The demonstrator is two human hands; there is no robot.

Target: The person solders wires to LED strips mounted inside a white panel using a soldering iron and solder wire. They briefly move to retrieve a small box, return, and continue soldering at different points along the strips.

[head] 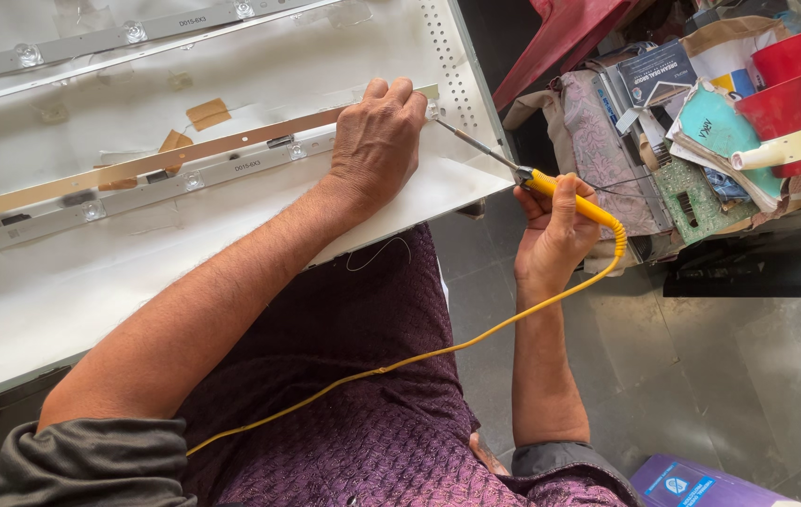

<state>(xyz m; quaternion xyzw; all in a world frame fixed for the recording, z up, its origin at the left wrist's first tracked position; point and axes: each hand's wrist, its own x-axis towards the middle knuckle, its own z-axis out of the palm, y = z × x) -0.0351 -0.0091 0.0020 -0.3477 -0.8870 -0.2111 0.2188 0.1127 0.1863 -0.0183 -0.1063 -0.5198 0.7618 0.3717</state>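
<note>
1. The right hand (555,230) is gripping the yellow handle of a soldering iron (551,188), fingers wrapped closed around it.
2. The iron's metal tip is pointing left and touching the end of an LED strip (138,192) just beside the left hand.
3. The left hand (377,141) is pressing down flat on the strip's end, fingers curled over it, holding nothing.
4. The strip is lying across a white backlight panel (231,66) resting on the lap.
5. A yellow cord (438,352) is trailing from the iron across the purple garment (354,413).
6. Red megaphones (785,103) are sitting on a cluttered pile to the right.
</note>
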